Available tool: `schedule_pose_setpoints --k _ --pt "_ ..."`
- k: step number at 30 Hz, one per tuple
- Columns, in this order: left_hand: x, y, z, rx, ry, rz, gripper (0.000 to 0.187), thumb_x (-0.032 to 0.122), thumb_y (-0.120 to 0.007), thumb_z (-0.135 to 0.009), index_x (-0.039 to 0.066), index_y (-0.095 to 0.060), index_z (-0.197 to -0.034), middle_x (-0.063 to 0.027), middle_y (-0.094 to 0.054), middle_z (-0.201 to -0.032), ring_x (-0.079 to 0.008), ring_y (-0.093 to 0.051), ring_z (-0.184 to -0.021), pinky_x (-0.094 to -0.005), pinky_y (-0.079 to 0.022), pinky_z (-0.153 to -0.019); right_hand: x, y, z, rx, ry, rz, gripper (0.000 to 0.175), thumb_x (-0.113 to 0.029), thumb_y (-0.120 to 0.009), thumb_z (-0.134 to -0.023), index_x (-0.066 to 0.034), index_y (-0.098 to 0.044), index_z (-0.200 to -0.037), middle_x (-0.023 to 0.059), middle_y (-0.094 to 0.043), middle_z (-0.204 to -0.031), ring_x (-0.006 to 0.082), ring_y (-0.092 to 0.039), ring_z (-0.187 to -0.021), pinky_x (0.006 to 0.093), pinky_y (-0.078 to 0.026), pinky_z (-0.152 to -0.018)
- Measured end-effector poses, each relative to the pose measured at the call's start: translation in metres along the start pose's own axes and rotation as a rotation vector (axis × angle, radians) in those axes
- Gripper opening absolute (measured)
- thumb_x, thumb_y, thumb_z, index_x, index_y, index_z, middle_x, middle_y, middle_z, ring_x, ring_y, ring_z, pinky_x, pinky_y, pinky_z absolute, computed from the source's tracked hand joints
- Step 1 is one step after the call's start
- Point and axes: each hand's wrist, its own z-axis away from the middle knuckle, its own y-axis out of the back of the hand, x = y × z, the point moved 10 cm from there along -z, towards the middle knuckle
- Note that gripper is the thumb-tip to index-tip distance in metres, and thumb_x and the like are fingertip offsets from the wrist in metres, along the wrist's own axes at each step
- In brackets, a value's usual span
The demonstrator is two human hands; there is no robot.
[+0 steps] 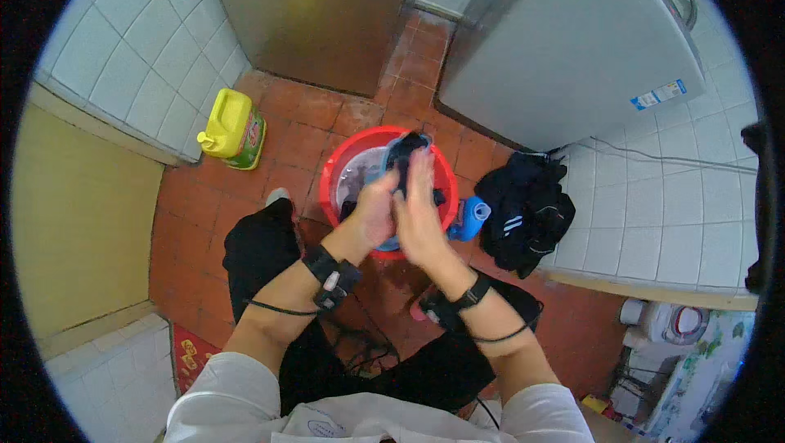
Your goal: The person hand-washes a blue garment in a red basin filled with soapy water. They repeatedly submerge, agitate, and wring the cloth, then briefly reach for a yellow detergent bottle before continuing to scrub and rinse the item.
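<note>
My left hand point(377, 207) and my right hand point(422, 210) are close together over a red plastic basin point(328, 182) on the tiled floor. A dark wet-looking cloth point(405, 151) lies between and just beyond them, over a blue item in the basin. My left hand's fingers are curled at the cloth's near end; how firmly it grips is hidden. My right hand is blurred, its fingers stretched out flat beside the cloth. Whitish water or suds point(359, 173) and more dark fabric show inside the basin. A blue bottle point(471, 219) stands against its right side.
A heap of black clothing point(527, 210) lies right of the bottle, by the tiled wall. A yellow detergent jug point(236, 130) stands at the left. Beyond the basin are a brownish door panel point(313, 19) and a large grey appliance point(564, 44). Cables hang near my legs.
</note>
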Motion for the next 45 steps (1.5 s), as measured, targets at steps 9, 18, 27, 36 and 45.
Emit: schedule_pose_setpoints --k 9,18,27,36,45 --pt "0.024 -0.015 0.010 0.078 -0.126 0.075 0.043 0.035 -0.036 -0.105 0.010 -0.049 -0.138 -0.0130 -0.057 -0.136 -0.0263 -0.054 -0.125 -0.0400 -0.041 -0.108 -0.002 -0.015 0.004 -0.008 0.041 -0.068 0.066 -0.005 -0.055 -0.091 0.0035 -0.028 -0.151 0.0255 -0.022 -0.159 0.0416 -0.018 -0.149 0.0494 -0.014 -0.121" --pt "0.014 -0.013 0.011 0.055 -0.029 -0.032 0.036 0.037 -0.048 -0.104 0.011 -0.058 -0.127 -0.0075 -0.066 -0.121 -0.0233 -0.062 -0.112 -0.0408 -0.048 -0.100 0.058 0.033 -0.024 0.147 0.097 -0.403 0.059 -0.036 -0.041 -0.105 -0.0051 -0.030 -0.154 0.0135 -0.043 -0.150 0.0259 -0.038 -0.140 0.0365 -0.025 -0.116" --pt "0.015 0.002 0.011 0.087 0.028 -0.068 0.036 0.032 -0.056 -0.097 0.006 -0.063 -0.122 -0.0081 -0.067 -0.121 -0.0204 -0.064 -0.109 -0.0366 -0.050 -0.098 0.087 -0.005 0.004 0.052 -0.547 -1.195 0.051 -0.045 -0.052 -0.101 -0.0070 -0.053 -0.134 0.0042 -0.059 -0.130 0.0215 -0.054 -0.121 0.0389 -0.039 -0.108" --pt "0.030 -0.010 0.008 0.102 -0.062 -0.274 0.036 0.031 -0.063 -0.097 0.004 -0.065 -0.120 -0.0068 -0.067 -0.115 -0.0169 -0.063 -0.104 -0.0330 -0.049 -0.093 0.078 0.061 -0.022 0.203 -0.246 -1.513 0.051 -0.039 -0.043 -0.104 -0.0141 -0.039 -0.149 0.0120 -0.047 -0.147 0.0283 -0.046 -0.134 0.0442 -0.036 -0.113" --pt "0.066 -0.065 0.035 0.120 -0.900 -1.713 0.032 0.009 -0.066 -0.083 0.007 -0.068 -0.114 -0.0063 -0.062 -0.113 -0.0278 -0.065 -0.096 -0.0376 -0.053 -0.079 0.127 0.032 0.013 0.271 -0.624 -0.690 0.086 -0.050 -0.065 -0.092 0.0070 -0.033 -0.148 0.0188 -0.046 -0.147 0.0271 -0.048 -0.132 0.0324 -0.036 -0.109"
